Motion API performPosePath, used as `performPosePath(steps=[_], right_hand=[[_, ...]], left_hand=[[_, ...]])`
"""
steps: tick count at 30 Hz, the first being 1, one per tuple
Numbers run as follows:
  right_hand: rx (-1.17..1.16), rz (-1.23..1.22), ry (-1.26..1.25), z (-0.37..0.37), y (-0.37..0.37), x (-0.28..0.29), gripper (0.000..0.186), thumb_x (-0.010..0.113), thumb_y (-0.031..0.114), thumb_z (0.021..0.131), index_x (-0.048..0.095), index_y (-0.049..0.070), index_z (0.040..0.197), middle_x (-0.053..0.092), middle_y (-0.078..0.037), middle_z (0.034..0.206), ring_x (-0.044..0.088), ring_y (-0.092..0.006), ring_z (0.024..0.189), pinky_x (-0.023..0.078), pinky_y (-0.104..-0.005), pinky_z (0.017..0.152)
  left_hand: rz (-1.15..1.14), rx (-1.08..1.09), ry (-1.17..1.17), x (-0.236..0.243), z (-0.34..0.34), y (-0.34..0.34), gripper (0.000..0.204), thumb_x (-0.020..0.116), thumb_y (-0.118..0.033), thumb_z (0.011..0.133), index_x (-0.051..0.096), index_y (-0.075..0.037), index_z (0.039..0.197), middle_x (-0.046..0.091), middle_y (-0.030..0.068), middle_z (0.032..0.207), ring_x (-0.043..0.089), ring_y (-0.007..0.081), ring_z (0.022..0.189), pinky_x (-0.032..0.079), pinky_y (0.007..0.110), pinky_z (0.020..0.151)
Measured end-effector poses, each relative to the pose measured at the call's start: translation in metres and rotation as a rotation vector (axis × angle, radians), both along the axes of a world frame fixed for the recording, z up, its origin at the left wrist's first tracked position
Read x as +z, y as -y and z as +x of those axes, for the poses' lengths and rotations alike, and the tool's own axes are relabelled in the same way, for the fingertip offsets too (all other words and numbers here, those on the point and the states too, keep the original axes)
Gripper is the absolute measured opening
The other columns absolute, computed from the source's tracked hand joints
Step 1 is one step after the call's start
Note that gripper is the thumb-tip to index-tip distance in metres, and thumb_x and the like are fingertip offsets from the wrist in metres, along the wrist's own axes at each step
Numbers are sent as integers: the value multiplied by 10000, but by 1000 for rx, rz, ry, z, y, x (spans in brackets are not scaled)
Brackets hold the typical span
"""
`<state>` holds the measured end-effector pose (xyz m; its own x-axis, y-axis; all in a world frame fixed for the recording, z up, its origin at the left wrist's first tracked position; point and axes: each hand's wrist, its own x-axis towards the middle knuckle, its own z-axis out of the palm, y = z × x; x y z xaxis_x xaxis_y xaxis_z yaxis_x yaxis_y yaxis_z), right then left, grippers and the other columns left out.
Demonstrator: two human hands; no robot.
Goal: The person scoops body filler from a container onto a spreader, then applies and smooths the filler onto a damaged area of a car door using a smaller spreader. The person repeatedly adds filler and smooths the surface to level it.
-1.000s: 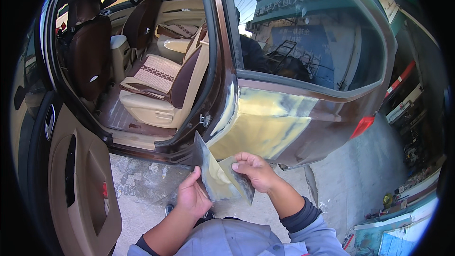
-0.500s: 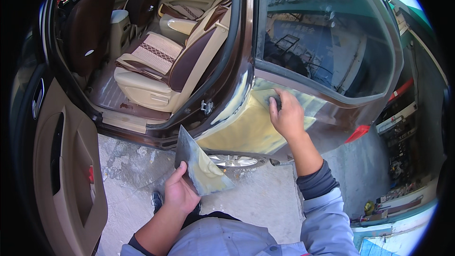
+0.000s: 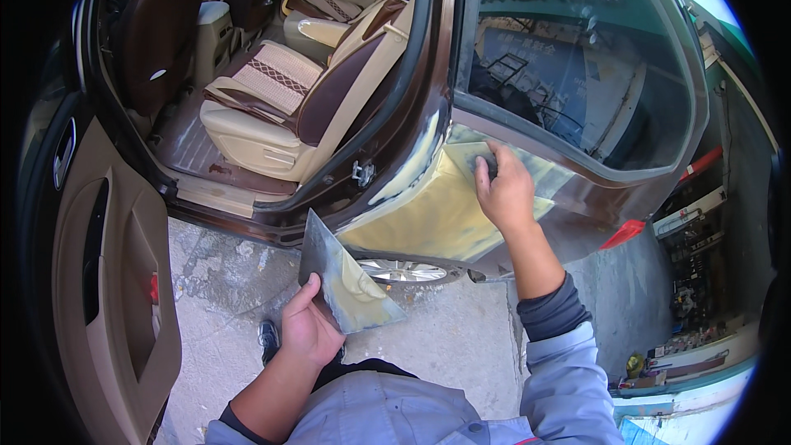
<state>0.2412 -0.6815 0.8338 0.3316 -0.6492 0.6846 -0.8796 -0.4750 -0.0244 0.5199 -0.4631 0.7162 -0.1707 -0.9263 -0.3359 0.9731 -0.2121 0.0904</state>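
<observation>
My left hand [image 3: 311,330] grips the lower edge of a flat, dark mixing board [image 3: 329,268], tilted up in front of me. Yellowish body filler [image 3: 361,284] is smeared over the board, with a thicker lump near its middle. Up on the brown car's rear quarter panel, my right hand [image 3: 508,194] pinches a thin putty spreader [image 3: 468,152] between thumb and fingers. The spreader lies against the upper part of a broad yellow filler patch [image 3: 424,218], below the side window. My fingers partly cover it.
The rear car door [image 3: 124,280] stands wide at my left, beside the beige seats [image 3: 255,148]. Below the panel shows a wheel [image 3: 404,270] above concrete ground [image 3: 461,330]. A red tail light [image 3: 623,234] sits to the right; cluttered shelving [image 3: 692,272] stands beyond.
The whole view has shifted slightly, with the car now a little higher and further right. The board has moved slightly left against the car. My right hand keeps the spreader at the panel's upper part.
</observation>
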Motion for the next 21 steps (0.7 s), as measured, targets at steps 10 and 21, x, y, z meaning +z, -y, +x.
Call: performPosePath(steps=[10, 21], right_hand=[[64, 50, -51, -11, 1, 2, 282, 770, 140, 947, 719, 68, 1215, 763, -155, 1090, 723, -378, 1024, 591, -470, 868], [138, 107, -46, -15, 4, 5, 281, 780, 121, 950, 720, 45, 1214, 754, -195, 1123, 713, -416, 1036, 572, -467, 903]], left_hand=[[13, 32, 23, 0, -4, 1, 462, 576, -339, 1109, 572, -44, 1464, 675, 141, 1432, 623, 336, 1355, 446, 545, 1188], [21, 38, 11, -4, -5, 0, 465, 570, -340, 1111, 573, -41, 1468, 685, 140, 1428, 641, 335, 1343, 457, 542, 1184]])
